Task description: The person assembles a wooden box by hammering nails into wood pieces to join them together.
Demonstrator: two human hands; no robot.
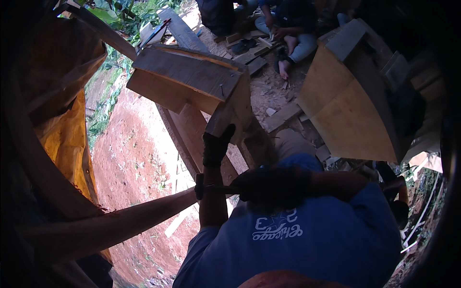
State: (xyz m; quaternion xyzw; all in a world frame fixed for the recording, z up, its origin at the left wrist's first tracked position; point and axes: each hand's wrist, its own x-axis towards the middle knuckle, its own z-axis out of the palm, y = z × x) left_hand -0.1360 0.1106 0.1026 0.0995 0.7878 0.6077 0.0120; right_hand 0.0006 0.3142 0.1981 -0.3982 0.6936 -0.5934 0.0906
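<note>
My left hand [216, 146], in a black glove, grips the lower edge of a box-like wooden piece [187, 72] made of joined boards; some of its fingers are hidden. A nail [222, 89] stands partly out of the board above that hand. My right hand [276, 186], also black-gloved and slightly blurred, is closed round the handle of a hammer [199, 186] in front of my chest. The hammer's head points left, beside my left forearm, apart from the nail.
A thick wooden beam [144, 214] crosses at lower left, near an orange tarp [72, 144]. Another wooden box piece [341, 101] stands at right. Beyond, a seated person [293, 33] works among scattered boards [283, 116]. Left of me, bare reddish ground [127, 149] slopes.
</note>
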